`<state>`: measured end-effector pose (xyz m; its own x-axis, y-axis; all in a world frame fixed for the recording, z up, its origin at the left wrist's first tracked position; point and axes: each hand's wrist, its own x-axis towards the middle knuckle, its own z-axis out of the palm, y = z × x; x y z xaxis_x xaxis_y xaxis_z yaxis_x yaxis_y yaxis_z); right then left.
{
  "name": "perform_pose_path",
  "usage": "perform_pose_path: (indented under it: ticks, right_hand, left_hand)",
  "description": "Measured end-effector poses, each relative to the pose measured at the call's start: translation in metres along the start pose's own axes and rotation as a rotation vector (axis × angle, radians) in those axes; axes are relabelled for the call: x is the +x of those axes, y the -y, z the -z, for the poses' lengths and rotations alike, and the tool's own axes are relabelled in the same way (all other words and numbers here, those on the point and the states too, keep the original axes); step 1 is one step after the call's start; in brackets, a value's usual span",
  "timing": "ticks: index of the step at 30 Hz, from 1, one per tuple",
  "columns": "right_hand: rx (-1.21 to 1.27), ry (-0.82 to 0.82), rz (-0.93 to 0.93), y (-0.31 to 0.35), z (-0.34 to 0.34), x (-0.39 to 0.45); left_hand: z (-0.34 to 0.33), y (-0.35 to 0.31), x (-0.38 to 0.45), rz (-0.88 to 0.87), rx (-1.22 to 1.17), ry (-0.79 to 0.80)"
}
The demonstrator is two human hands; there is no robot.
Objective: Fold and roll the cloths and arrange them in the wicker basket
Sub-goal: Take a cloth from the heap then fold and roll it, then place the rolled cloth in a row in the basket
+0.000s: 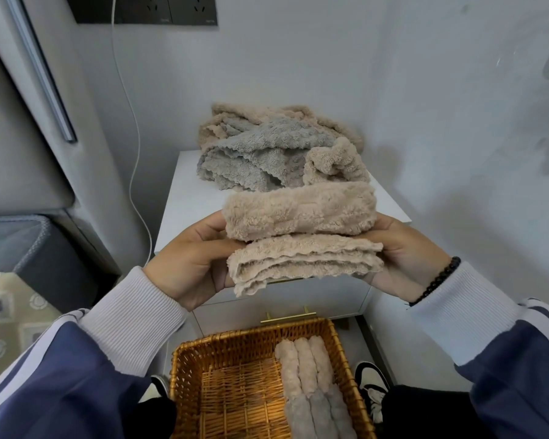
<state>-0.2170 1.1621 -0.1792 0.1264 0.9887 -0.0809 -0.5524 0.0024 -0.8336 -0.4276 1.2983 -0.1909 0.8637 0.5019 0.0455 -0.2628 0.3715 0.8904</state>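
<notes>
A beige fluffy cloth (pixel 300 213), partly rolled, hangs in the air between both hands above the white cabinet (pixel 187 204). Its rolled part is on top and the loose folded end (pixel 301 264) hangs toward me. My left hand (pixel 191 261) grips its left end and my right hand (pixel 403 248) grips its right end. Behind it, a pile of loose grey and beige cloths (pixel 267 150) lies on the cabinet top. Below, the wicker basket (pixel 229 343) holds several rolled cloths (pixel 311 384), beige and grey, lined up along its right side.
A white cable (pixel 137 153) hangs down the wall left of the cabinet. A grey appliance (pixel 19 122) stands at the left with a dark bin (pixel 23 248) below it. My shoes (pixel 370 388) show beside the basket. The wall closes in at right.
</notes>
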Motion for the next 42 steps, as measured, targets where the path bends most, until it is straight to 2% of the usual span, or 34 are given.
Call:
perform_pose_path:
  ticks: [5, 9, 13, 15, 19, 22, 25, 27, 33, 42]
  right_hand:
    - [0.044, 0.069, -0.027, 0.003, -0.004, -0.003]
    - [-0.009, 0.001, -0.094, 0.001, 0.004, 0.002]
    - [-0.376, -0.115, -0.166, -0.004, 0.003, 0.005]
    - [-0.58, -0.11, -0.157, -0.01, 0.001, 0.006]
    - [-0.956, -0.082, -0.13, -0.019, 0.001, 0.006]
    - [-1.186, -0.112, -0.144, -0.021, 0.001, 0.004]
    - [-1.322, -0.002, -0.229, -0.024, -0.004, -0.002]
    - [-1.433, 0.074, -0.273, -0.03, -0.007, -0.005]
    - [-1.562, 0.172, -0.38, -0.074, -0.004, -0.006]
    - [-1.505, 0.073, -0.486, -0.142, 0.021, 0.001]
  left_hand:
    - [-0.003, -0.004, -0.003, -0.02, -0.014, 0.005]
    - [-0.007, -0.004, -0.002, 0.03, 0.087, -0.051]
    - [-0.006, -0.002, -0.003, 0.163, 0.121, -0.063]
    - [-0.007, 0.0, -0.002, 0.205, 0.262, -0.113]
    - [-0.002, 0.017, -0.003, 0.109, 0.684, -0.175]
    - [0.002, 0.028, -0.012, 0.119, 0.734, -0.133]
    - [0.006, 0.034, -0.02, 0.156, 0.868, -0.135]
    - [0.009, 0.037, -0.027, 0.24, 1.007, -0.143]
    - [0.014, 0.052, -0.04, 0.515, 1.265, 0.039]
    - [0.046, 0.096, -0.016, 0.669, 1.543, 0.043]
